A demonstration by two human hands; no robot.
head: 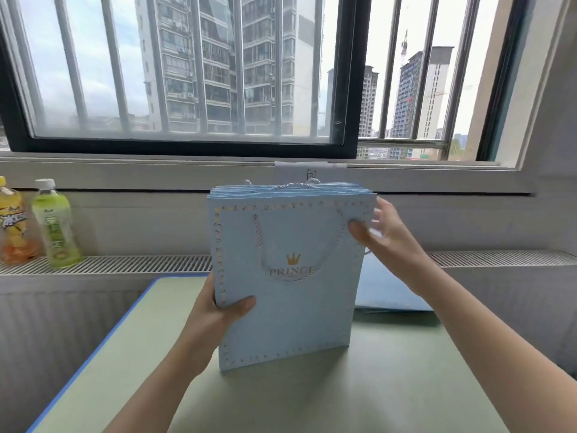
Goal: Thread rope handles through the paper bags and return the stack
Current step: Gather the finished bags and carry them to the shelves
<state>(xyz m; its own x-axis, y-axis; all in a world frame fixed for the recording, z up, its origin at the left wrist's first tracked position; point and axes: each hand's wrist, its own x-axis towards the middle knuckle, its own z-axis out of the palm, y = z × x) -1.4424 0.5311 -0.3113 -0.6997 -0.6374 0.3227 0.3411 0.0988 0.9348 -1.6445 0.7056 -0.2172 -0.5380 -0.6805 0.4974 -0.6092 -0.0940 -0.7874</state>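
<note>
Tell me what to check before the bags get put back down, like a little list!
1. Left hand grips the stack of blue bags at its lower left edge, thumb in front: ok.
2. Right hand holds the upper right corner, thumb in front: ok, though its fingers are blurred.
3. Front bag has its rope handle threaded, hanging in a loop: ok.
4. Every bag behind has a handle: cannot tell; only some rope shows over the top edges.
5. Stack stands straight: not ok; the bottom edge slants and its right corner looks lifted off the green table.
6. Bottles on the ledge stand well away from the stack: ok.
</note>
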